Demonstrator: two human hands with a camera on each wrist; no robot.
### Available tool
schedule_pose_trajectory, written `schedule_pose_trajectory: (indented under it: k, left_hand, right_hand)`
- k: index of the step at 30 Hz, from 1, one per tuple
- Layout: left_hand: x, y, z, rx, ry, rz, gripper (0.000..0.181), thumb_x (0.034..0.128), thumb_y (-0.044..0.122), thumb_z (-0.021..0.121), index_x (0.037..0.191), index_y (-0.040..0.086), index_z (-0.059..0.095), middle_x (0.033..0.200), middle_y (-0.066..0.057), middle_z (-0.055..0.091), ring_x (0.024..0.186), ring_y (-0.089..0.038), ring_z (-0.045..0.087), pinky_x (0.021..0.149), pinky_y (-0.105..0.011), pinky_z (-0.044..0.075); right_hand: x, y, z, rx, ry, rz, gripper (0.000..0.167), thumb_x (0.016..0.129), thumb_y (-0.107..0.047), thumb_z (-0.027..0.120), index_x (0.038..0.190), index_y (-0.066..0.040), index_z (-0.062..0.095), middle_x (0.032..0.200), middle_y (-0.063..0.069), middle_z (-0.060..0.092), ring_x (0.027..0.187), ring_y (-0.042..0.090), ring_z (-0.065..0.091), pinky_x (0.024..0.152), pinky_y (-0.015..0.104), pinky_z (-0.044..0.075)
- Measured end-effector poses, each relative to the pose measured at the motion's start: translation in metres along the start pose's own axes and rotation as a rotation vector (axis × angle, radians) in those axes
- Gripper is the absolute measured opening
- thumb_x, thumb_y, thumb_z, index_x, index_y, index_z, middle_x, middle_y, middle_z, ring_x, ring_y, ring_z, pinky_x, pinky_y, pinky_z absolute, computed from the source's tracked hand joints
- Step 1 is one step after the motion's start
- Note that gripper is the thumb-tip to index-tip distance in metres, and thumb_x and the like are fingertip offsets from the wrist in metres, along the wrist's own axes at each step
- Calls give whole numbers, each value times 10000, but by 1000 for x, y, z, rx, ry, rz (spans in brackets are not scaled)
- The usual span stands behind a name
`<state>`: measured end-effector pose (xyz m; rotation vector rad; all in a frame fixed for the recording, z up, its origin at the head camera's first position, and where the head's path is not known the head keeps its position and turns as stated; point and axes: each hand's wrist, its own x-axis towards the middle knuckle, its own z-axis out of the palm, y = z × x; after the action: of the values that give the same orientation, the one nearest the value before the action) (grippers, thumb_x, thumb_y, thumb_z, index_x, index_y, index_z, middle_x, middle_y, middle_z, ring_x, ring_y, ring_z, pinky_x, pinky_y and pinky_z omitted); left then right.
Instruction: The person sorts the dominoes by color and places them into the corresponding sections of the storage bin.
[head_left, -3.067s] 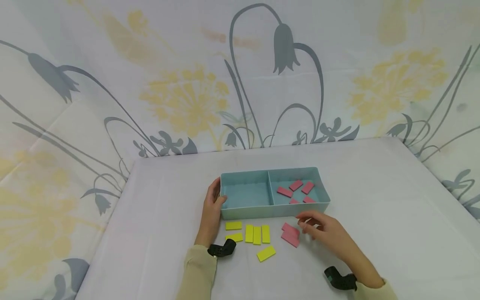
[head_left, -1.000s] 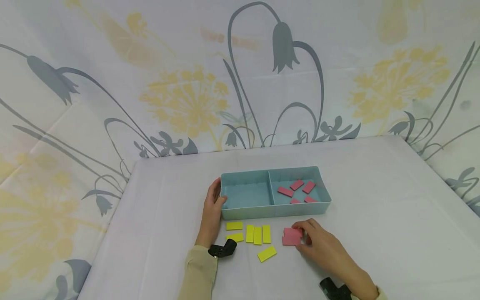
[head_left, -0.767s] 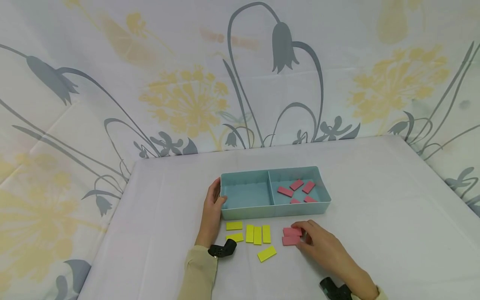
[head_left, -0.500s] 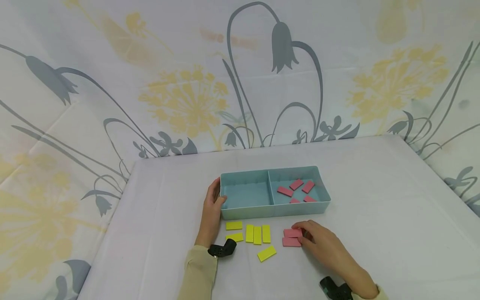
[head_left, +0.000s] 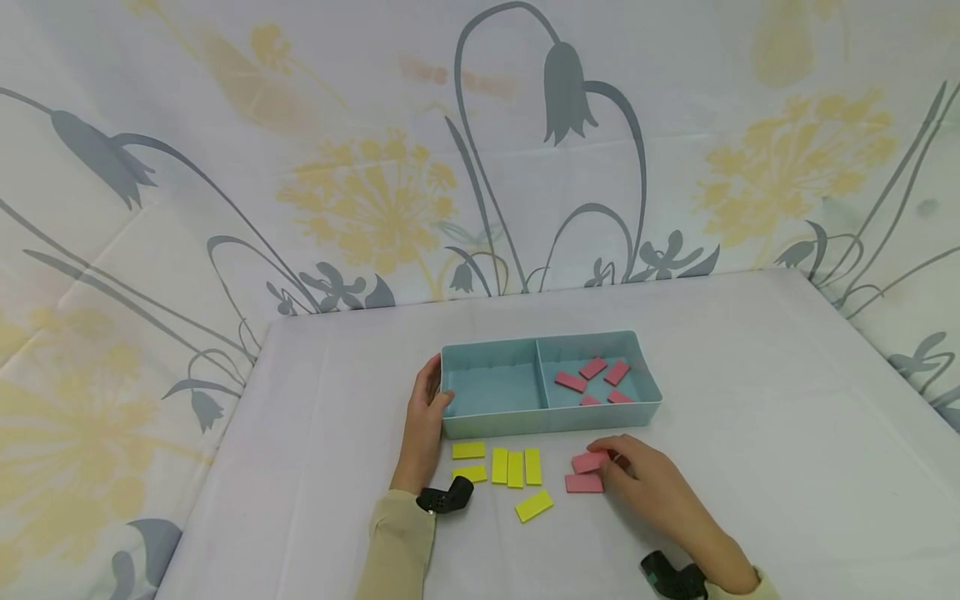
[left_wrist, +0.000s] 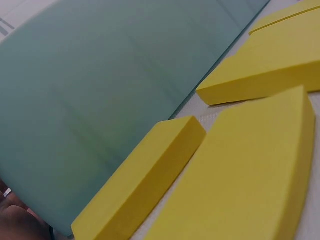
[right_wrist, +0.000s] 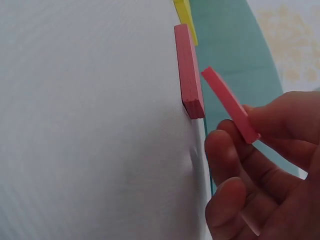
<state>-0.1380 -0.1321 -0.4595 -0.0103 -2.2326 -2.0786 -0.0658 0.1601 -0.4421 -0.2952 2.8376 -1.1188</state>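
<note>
While L hand (head_left: 422, 429) grips box (head_left: 495, 427) at L end, R hand (head_left: 648, 483) pinches a pink block (head_left: 588, 462) just lifted off table (head_left: 337, 417) nr box front, so it's prob. free to carry but not yet w/ pinks (head_left: 592, 368) inside

Txt, nos., labels: none legible in head view, L wrist view or R wrist view. Brands + signs: likewise none legible.
</note>
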Motion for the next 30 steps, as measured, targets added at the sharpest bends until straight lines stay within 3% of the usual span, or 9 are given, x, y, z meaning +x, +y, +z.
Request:
schedule_pose_trajectory:
  k: [18, 23, 30]
  left_hand:
    - [0, -1, -1, -6, -7, 16, 513, 902, 117, 408, 1372, 289, 296, 1396, 150, 286, 1283, -29, 228, 1050, -331, 205]
    - [-1, -1, -1, -12, -11, 34, 512, 904, 106, 406, 1376, 269, 293, 1405, 117, 279, 1295, -68, 221, 1053, -362, 200]
    - [-2, 3, -1, -11, -13, 10, 510, 903, 127, 412, 1373, 285, 295, 1397, 152, 283, 1286, -27, 223, 1050, -316, 204]
  right_hand:
    - [1, 2, -8, -2, 82, -61, 192, 838, -172, 611, 1029, -154, 620, 827, -108, 561, 728, 61, 498, 592, 200, 459]
    - [1, 5, -11, 32, 124, -74, 179, 856, -220, 594, 1019, -149, 619, 809, -99, 561, 716, 59, 504, 581, 201, 460]
    - [2, 11, -16, 113, 198, -98, 176, 886, -266, 545, 1024, -167, 592, 765, -57, 578, 641, 57, 522, 516, 208, 437]
